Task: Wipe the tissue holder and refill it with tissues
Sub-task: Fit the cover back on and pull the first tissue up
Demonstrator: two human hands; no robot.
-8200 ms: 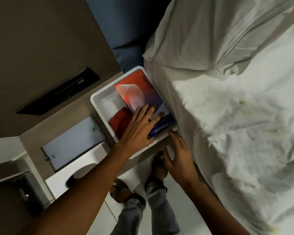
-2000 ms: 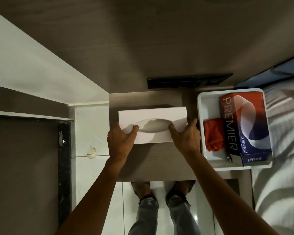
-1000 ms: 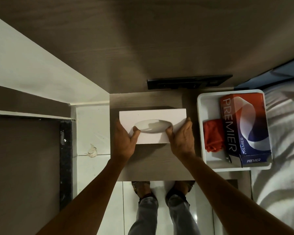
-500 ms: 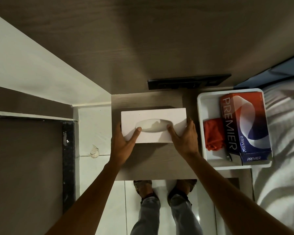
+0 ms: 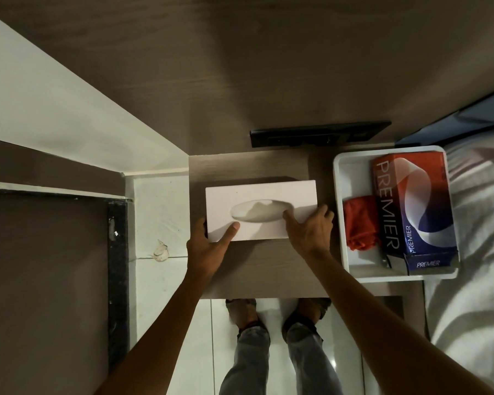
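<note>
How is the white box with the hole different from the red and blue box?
The white tissue holder is plain, while the PREMIER box is red and blue with writing. The holder sits on the wooden table with both hands on it; the PREMIER box lies untouched in the white tray. Both are long rectangles.

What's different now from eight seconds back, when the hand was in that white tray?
The left hand left the white tray. Both hands now hold the white tissue holder on the wooden table, the right hand at its right end. The PREMIER box and red cloth stayed in the tray.
</note>
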